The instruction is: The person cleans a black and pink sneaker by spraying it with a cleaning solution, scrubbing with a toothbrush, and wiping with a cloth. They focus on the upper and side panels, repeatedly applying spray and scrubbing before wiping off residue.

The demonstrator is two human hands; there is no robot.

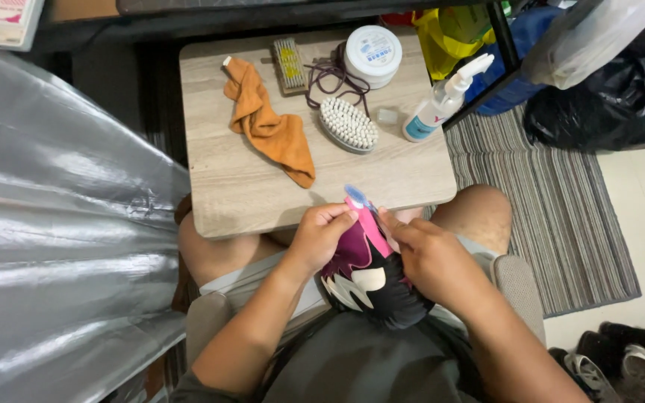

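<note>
Left hand [321, 233] pinches the lace [369, 224]; right hand [428, 257] closed on the shoe [371, 287] (held over lap). Risk: lace slips, shoe tips off knees.

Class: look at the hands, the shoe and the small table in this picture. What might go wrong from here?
1. The shoe rests on the lap, gripped by the left hand and right hand along with a pink toothbrush; it might slip and fall.
2. The pump bottle stands near the table edge; a knock could topple it.
</note>
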